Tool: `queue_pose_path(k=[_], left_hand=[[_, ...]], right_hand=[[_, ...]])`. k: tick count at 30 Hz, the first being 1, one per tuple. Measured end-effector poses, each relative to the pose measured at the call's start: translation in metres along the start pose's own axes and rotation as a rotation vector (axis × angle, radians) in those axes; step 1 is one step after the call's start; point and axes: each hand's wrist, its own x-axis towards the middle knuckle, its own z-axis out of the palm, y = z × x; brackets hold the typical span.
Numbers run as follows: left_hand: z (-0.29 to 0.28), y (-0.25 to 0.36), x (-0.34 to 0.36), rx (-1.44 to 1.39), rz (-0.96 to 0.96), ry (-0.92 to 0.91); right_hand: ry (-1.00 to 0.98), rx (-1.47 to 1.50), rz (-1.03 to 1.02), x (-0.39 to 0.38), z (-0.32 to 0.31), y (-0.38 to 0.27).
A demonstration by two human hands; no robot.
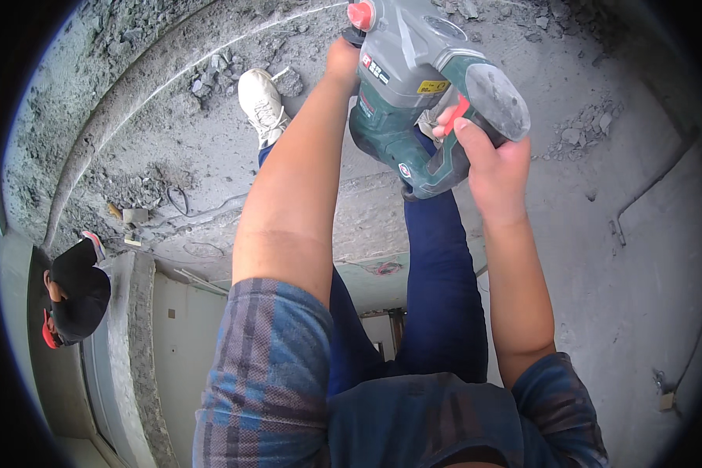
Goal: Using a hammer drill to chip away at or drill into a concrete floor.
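Note:
A green and grey rotary hammer (394, 97) is held in front of me, at the top of the view, between my two hands. My left hand (342, 61) is closed around its black side handle (354, 36), near a round red knob. Around the rear handle, beside the red trigger (457, 113), my right hand (495, 168) is wrapped, thumb resting near the top. The tool's front end and any bit lie beyond the upper edge, so the working tip is hidden. Pale grey dust covers the housing.
Broken rubble (210, 74) and dust lie over the concrete floor (304, 148). A curved pale line runs across the upper left. My light shoe (261, 101) stands beside chunks. At far left a person in black (82, 292) and a red cap is near a wall edge (144, 335).

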Motion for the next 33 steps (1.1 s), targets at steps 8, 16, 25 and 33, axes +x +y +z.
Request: queue_pose_path(k=[8,16,25,33], left_hand=[[-0.134,-0.086,-0.007,0.325,-0.151,0.028],[-0.096,-0.067,0.002,-0.005,-0.189,-0.042],[-0.09,-0.065,-0.01,0.442,-0.017,0.035],[-0.126,-0.127,-0.031,-0.429,-0.215,-0.087]], right_hand=[[-0.155,0.062,0.213,-0.008,0.031,0.046],[-0.084,0.05,-0.021,-0.062,0.029,0.061],[-0.038,0.163,0.102,-0.051,0.025,0.07],[-0.034,-0.048,0.075,-0.097,0.053,0.091]])
